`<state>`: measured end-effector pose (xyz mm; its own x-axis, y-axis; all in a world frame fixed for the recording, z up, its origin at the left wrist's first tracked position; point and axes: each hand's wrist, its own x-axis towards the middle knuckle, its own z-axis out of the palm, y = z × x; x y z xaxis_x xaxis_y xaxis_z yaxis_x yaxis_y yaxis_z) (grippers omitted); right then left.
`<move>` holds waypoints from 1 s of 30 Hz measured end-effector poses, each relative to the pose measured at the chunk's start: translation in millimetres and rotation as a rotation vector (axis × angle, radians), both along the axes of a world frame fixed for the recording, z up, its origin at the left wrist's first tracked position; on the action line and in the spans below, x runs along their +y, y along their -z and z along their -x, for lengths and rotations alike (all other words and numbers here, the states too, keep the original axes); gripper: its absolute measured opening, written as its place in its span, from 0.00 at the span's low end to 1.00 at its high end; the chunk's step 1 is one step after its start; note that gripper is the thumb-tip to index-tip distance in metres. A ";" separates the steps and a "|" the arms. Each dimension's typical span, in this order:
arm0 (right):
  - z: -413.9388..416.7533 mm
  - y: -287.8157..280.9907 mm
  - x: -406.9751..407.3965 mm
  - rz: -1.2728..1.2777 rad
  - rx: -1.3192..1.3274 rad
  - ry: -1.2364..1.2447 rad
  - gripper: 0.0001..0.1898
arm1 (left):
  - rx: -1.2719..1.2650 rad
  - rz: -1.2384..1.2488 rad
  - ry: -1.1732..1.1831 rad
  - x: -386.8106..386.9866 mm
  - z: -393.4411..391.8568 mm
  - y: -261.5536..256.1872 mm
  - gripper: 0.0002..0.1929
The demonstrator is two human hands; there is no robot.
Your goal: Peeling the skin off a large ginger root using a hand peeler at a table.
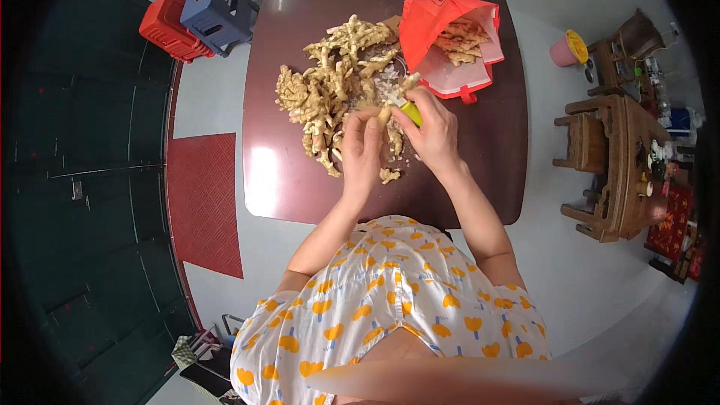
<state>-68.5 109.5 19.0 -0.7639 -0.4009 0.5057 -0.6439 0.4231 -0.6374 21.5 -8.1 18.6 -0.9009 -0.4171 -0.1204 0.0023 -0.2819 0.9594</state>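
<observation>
My left hand (363, 143) pinches a piece of ginger root (386, 115) over the table. My right hand (432, 126) is closed around the yellow-green handle (412, 113) of a small knife, whose blade (398, 99) lies against the ginger. A ginger end (410, 84) shows by the right fingertips; I cannot tell if it belongs to the same piece. Left of and beyond my hands spreads a heap of ginger roots (315, 95). Pale scraps (389, 80) lie just past the knife, and a small ginger piece (389, 175) sits beside my left wrist.
A red bag (419, 28) lies open at the table's (478, 180) far right, with ginger (462, 39) inside. Red (169, 25) and blue plastic stools (216, 14) stand off the far left corner. Wooden furniture (610, 152) and a pink bin (565, 50) are on the right.
</observation>
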 end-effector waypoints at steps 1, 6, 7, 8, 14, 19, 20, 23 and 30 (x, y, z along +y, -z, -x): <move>-0.1 3.3 -0.5 0.001 0.001 -0.003 0.16 | 0.001 0.001 -0.003 0.1 -0.1 0.3 0.11; -7.3 -8.5 1.3 0.031 -0.201 -0.138 0.13 | -0.035 -0.162 -0.013 -5.2 -3.0 13.8 0.15; -11.3 -12.8 3.1 0.030 -0.200 -0.141 0.13 | -0.034 -0.162 -0.016 -6.8 -2.2 17.9 0.15; -15.6 -16.5 5.8 -0.006 -0.365 -0.221 0.14 | 0.002 -0.161 -0.057 -8.7 -0.5 22.0 0.15; -1.7 -9.3 15.9 0.076 -0.454 -0.057 0.16 | 0.076 0.674 -0.105 -11.8 1.7 14.8 0.14; 16.1 -20.3 26.8 -0.193 -0.338 -0.005 0.13 | 0.020 0.832 -0.026 -11.3 -5.6 10.2 0.23; 18.6 -22.3 26.7 -0.247 -0.296 -0.010 0.13 | 0.021 0.832 -0.026 -10.5 -6.7 8.8 0.23; 17.6 -29.4 24.3 -0.280 -0.160 -0.043 0.13 | 0.009 0.868 -0.019 -10.6 -6.9 7.0 0.27; 12.7 -20.6 29.4 -0.224 -0.220 -0.176 0.12 | 0.058 0.944 -0.115 -13.4 -4.5 15.8 0.34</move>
<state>-81.2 138.9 39.6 -0.7544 -0.6181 0.2212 -0.5769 0.4634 -0.6727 25.9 -21.5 2.8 -0.8424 -0.4056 0.3548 0.0361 0.6143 0.7882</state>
